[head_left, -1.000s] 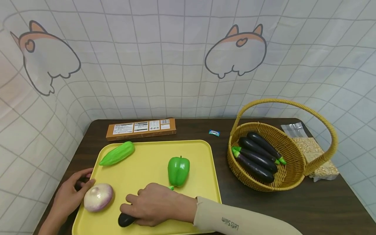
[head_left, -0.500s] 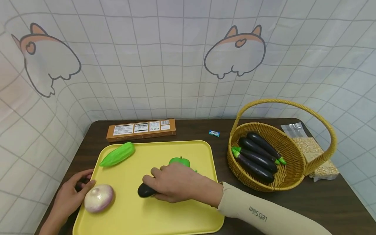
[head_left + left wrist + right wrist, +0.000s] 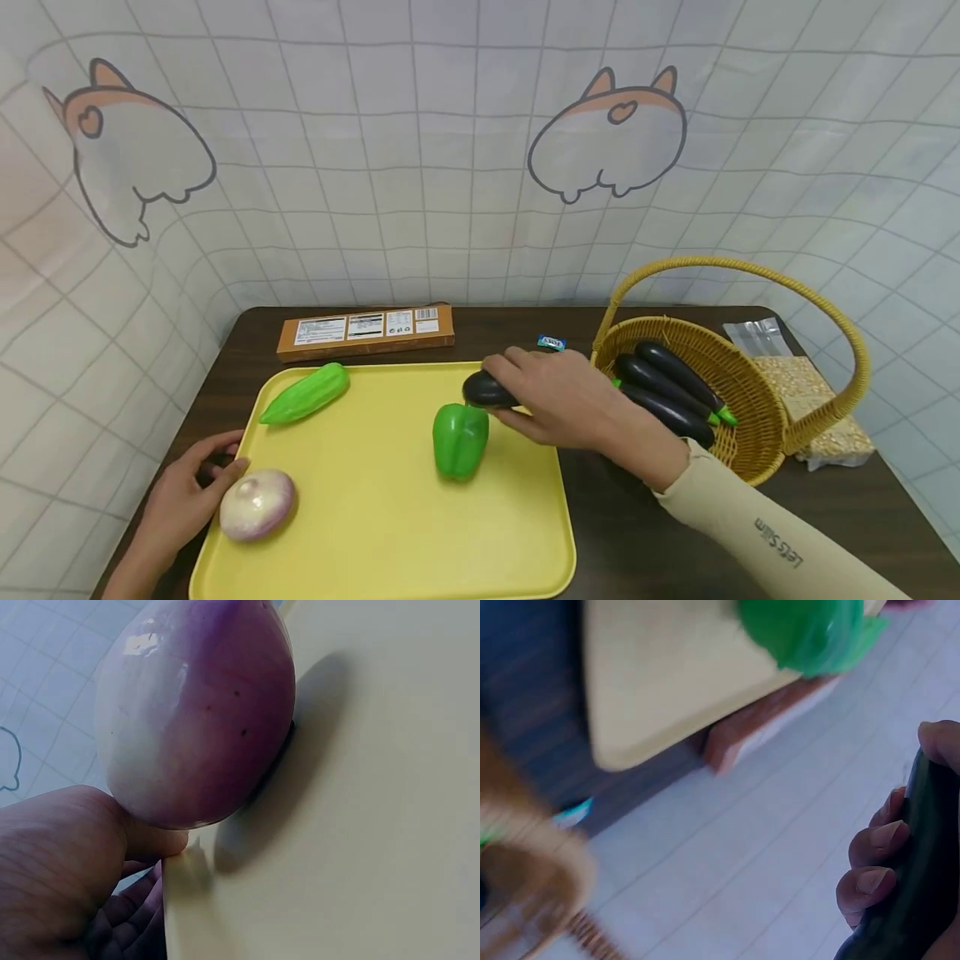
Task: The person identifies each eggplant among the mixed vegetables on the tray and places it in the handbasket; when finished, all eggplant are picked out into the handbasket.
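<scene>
My right hand [image 3: 566, 396] grips a dark eggplant [image 3: 487, 390], held above the tray's right edge between the green bell pepper and the basket. In the right wrist view, its fingers curl around the eggplant [image 3: 930, 847]. My left hand [image 3: 183, 496] holds the left rim of the yellow tray [image 3: 375, 533], thumb at the rim and fingers outside. Close by that thumb, a purple-white onion [image 3: 257, 504] lies on the tray. Also on the tray are the green bell pepper [image 3: 460, 442] and a long light-green ridged vegetable [image 3: 306, 394] at its back left corner.
A wicker basket [image 3: 753, 417] with a tall handle stands on the right, with several eggplants [image 3: 678, 375] inside. Behind it lies a clear bag of pale grains [image 3: 798, 383]. A flat brown box [image 3: 367, 333] and a small blue packet [image 3: 551, 342] lie along the back of the table.
My right hand has lifted the eggplant from the tray's front and carried it back and right, past the bell pepper, toward the basket. My left hand stays at the tray's rim.
</scene>
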Available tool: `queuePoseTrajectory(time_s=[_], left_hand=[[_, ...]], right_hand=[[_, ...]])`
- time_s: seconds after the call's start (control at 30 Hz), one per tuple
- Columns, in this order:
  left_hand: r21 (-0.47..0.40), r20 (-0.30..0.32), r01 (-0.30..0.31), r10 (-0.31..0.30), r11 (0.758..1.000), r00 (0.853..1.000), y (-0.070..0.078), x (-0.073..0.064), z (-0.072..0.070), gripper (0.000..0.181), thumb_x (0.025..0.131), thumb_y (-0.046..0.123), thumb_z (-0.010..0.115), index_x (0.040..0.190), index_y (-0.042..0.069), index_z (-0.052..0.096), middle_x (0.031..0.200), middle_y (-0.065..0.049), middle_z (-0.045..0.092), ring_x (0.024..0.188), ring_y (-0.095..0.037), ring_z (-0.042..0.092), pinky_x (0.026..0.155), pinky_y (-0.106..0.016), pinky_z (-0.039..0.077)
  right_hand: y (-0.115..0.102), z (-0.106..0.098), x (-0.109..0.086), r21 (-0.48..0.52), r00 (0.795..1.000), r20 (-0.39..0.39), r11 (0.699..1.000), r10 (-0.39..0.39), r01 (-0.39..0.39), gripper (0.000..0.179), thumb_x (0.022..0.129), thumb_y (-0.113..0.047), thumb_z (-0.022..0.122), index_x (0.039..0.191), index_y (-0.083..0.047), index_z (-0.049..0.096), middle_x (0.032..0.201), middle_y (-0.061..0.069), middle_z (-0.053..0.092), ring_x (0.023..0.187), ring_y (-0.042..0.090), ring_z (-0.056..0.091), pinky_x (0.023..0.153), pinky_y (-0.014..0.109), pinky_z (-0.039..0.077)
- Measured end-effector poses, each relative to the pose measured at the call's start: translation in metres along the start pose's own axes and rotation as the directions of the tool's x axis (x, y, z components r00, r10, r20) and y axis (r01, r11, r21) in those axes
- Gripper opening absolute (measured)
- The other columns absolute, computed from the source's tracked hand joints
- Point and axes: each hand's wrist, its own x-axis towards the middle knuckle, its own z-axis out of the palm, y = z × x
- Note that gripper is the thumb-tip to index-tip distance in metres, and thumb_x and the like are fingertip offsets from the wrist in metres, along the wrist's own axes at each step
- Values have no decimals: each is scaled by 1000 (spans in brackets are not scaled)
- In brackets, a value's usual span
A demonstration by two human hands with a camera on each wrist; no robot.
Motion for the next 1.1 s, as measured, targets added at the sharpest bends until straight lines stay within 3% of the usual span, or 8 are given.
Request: queuePoseTrajectory(time_s=[0.3,0.5,0.8,0.9,1.0,1.1], left_hand=[[3,-11,-17,17,1000,1000,0,0,-1,43,101,21,76,138,2,65,115,-12,67,82,-3,57,67,-21,42],[15,-14,-5,6,1000,1000,2,-1,0,43,101,22,76,138,2,65,113,-11,68,82,-3,57,68,-21,42],[25,-5,4,-4,1000,1000,0,0,0,44,102,23,75,139,2,64,115,-12,67,82,-3,57,67,-22,43],[26,-4,5,-5,1000,1000,0,-1,0,44,102,23,76,139,2,64,115,-12,67,82,-3,57,66,-21,43],[30,-3,8,-8,1000,1000,0,-1,1,45,102,23,76,139,1,64,116,-13,67,82,-3,57,66,-22,44],[31,-4,11,-11,999,1000,0,-1,1,44,102,24,76,139,2,64,115,-13,67,82,-3,57,66,-23,44]], right_hand=[[50,-27,-47,-36,987,12,986,163,-162,51,94,-36,81,128,-7,58,94,7,63,57,17,56,48,38,49],[71,-43,-73,-51,971,16,970,239,-238,49,93,-35,82,127,-8,60,94,8,66,59,20,59,48,41,49],[96,-40,-98,-65,939,79,941,335,-331,49,93,-33,81,125,-4,58,101,15,69,51,16,50,43,38,42],[104,-37,-101,-82,898,154,911,412,-404,55,96,-37,80,130,0,58,110,22,70,52,20,54,45,42,46],[111,-33,-105,-96,822,264,862,505,-499,64,99,-42,76,138,4,55,122,27,68,69,32,67,54,50,53],[116,-29,-108,-112,738,368,815,566,-569,71,100,-45,73,145,7,53,132,31,64,96,45,70,62,57,55]])
